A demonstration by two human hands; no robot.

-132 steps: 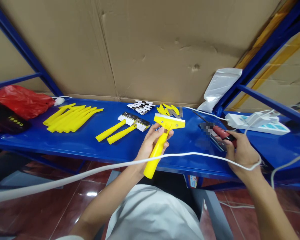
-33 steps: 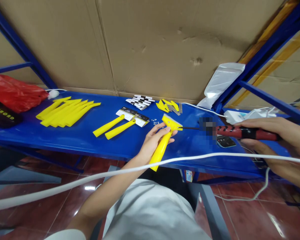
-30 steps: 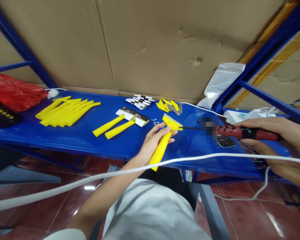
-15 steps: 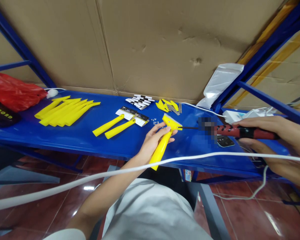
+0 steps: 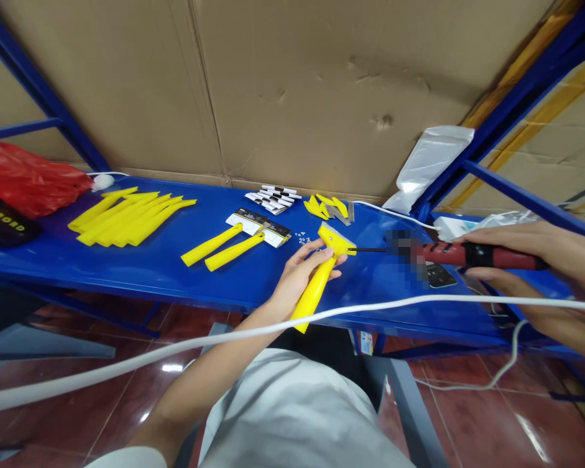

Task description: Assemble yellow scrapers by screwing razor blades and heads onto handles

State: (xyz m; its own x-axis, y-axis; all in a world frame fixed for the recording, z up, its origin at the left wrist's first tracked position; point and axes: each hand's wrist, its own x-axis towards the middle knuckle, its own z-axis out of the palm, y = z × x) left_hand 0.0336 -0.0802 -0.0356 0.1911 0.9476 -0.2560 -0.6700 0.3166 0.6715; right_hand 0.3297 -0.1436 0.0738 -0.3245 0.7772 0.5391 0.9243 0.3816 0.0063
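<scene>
My left hand (image 5: 302,276) is closed around the neck of a yellow scraper (image 5: 314,292), whose head points up and away from me and whose handle slants down toward the table's front edge. In my right hand (image 5: 531,266) is a red and black electric screwdriver (image 5: 451,254), held level. Its long dark bit reaches left and its tip meets the right side of the scraper's head. Part of the screwdriver's front is blurred out. Several tiny pale pieces (image 5: 301,238) lie on the table just beyond my left hand.
On the blue table (image 5: 141,273) lie several yellow handles (image 5: 127,221), two carded scrapers (image 5: 234,250), folded cards (image 5: 273,197) and yellow heads with blades (image 5: 326,207). A black phone-like object (image 5: 441,275) sits below the screwdriver. A white cable (image 5: 214,339) crosses in front; a red bag (image 5: 29,179) stands left.
Almost nothing differs. The scraper and the bit stay in contact at the same place, and the screwdriver's grip has shifted very slightly.
</scene>
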